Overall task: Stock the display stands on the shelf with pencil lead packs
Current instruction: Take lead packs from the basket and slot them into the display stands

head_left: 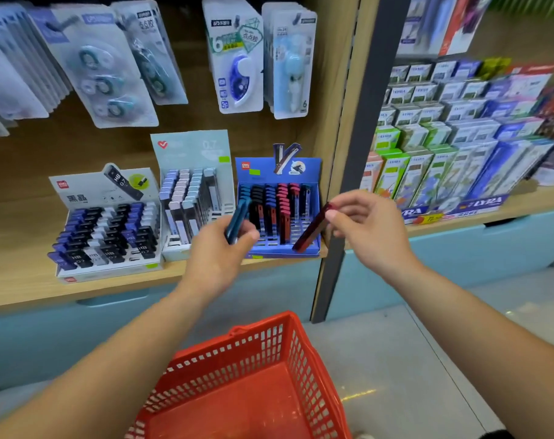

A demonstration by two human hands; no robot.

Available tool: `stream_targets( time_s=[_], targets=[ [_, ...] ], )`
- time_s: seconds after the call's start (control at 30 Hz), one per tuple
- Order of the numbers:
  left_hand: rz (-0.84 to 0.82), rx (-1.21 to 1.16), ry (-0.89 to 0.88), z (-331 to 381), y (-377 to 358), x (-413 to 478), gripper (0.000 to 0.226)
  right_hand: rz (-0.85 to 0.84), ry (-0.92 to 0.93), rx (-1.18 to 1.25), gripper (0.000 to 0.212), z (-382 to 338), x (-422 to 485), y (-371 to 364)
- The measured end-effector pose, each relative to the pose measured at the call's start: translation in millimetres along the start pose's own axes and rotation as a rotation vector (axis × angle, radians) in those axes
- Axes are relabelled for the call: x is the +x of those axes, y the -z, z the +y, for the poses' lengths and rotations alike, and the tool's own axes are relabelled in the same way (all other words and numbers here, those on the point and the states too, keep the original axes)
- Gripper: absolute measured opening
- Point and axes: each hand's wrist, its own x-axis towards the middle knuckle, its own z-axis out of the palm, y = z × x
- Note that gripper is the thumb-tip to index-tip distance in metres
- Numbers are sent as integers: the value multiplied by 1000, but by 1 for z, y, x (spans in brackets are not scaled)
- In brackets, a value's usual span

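Head view: fingers (335, 213) of the right hand (367, 232) pinch 1 dark red lead pack (310, 229) at the right front corner of the blue display stand (312, 172). The left hand (218, 251) clamps teal packs (236, 220) at its left. Judged step: slotting. Next, tip the red pack upright over a free slot.

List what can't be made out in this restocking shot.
Head view throughout.
- Count of teal packs in the left hand: fingers cover them.
- Label on the dark red pack the right hand pinches: too small.
- Front-left slots of the blue stand: behind the left hand.
- Near end of the red basket: cut by the bottom edge.
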Motion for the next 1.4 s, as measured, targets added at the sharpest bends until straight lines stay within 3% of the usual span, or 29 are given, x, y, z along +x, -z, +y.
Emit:
stream_targets(
  time_s=[0.1,0.27,0.73,0.93,1.17,1.4],
  targets=[
    [53,169,-75,8,6,35,3,71,100,-200,23,12,26,-1],
    [60,304,-130,7,5,77,13,54,186,-359,8,27,50,-22],
    [33,278,-113,-20,-5,96,11,-40,271,-500,7,45,61,-51],
    [12,245,-115,-22,-4,99,11,17,360,-626,8,44,58,-49],
    [-22,196,-110,-25,-1,102,19,87,404,-598,11,47,57,-47],
    [-13,226,-114,-25,0,102,8,38,378,-580,10,50,58,-47]
  ],
)
